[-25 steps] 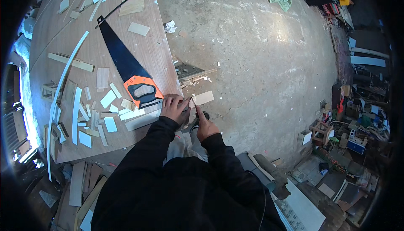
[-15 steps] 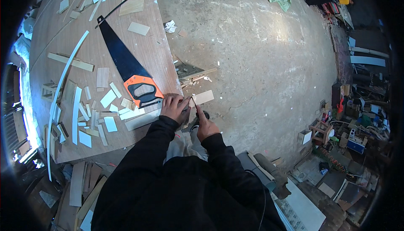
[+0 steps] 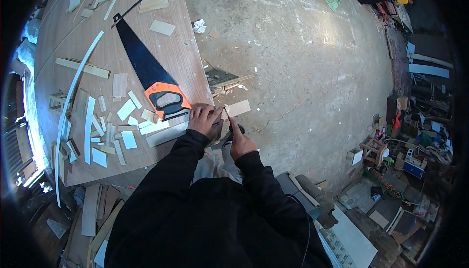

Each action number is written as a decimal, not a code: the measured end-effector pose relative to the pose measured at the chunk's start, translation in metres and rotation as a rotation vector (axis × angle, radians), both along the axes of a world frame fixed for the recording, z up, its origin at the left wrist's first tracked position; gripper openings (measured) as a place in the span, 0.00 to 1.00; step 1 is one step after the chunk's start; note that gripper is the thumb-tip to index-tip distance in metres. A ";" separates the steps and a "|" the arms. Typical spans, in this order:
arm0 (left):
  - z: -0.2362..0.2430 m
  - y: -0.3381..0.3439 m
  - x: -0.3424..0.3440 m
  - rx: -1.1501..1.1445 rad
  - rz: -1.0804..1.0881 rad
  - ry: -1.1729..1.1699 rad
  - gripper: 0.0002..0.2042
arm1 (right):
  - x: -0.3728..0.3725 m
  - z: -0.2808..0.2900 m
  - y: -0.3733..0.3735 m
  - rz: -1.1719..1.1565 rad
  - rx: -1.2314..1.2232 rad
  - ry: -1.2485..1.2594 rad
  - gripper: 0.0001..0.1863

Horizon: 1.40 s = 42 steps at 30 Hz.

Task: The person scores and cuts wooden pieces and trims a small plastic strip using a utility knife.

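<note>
My two bare hands were close together in front of me at the right-hand edge of a brown wood-grain table [image 3: 181, 53], with black sleeves [image 3: 173, 160] down to the wrists. My left hand [image 3: 200, 121] lay palm down, its fingers pointing away from me; whether it gripped anything underneath, I could not tell. My right hand [image 3: 240, 142] was closed around a thin dark rod-like tool [image 3: 227, 113], the index finger stretched along it and the tip pointing away from me. A flat pale tan wooden rectangle [image 3: 238, 108] showed just beyond my right hand, one end beside my left fingertips; whether those fingers pinched it was too small to tell. Just past my left hand, on its left, rested a black-bladed, orange-handled handsaw [image 3: 142, 58]. A long pale wooden strip [image 3: 168, 134] lay by my left wrist, with white and tan offcuts [image 3: 129, 139] scattered farther left. To the right of my hands spread a grey concrete floor [image 3: 308, 72]
</note>
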<state>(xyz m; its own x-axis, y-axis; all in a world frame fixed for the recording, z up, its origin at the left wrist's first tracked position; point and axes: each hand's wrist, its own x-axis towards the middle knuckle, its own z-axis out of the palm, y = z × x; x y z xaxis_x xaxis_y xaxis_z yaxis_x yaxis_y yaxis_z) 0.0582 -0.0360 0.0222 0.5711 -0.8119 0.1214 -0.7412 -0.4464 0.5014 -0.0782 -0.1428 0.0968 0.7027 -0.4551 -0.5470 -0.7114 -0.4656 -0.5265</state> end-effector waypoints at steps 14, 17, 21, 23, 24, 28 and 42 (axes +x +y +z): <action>-0.004 0.001 -0.001 -0.029 0.011 -0.029 0.21 | -0.005 -0.009 0.002 0.024 -0.056 -0.033 0.38; -0.004 0.002 0.001 -0.027 -0.006 -0.026 0.20 | 0.004 -0.002 0.003 0.078 -0.071 0.121 0.41; -0.014 0.003 0.001 -0.035 -0.027 0.012 0.21 | 0.028 0.015 0.007 0.100 -0.065 0.305 0.44; -0.016 0.007 0.000 -0.009 -0.029 0.001 0.21 | 0.038 0.020 0.009 0.150 -0.064 0.393 0.43; -0.015 0.007 0.001 0.015 -0.036 -0.007 0.21 | 0.038 0.019 0.008 0.147 -0.067 0.392 0.43; -0.013 0.004 0.001 0.026 -0.032 0.009 0.20 | 0.039 0.017 0.009 0.147 -0.076 0.377 0.42; -0.017 0.003 -0.002 -0.022 -0.010 -0.003 0.18 | 0.028 0.022 0.011 0.076 -0.039 0.449 0.47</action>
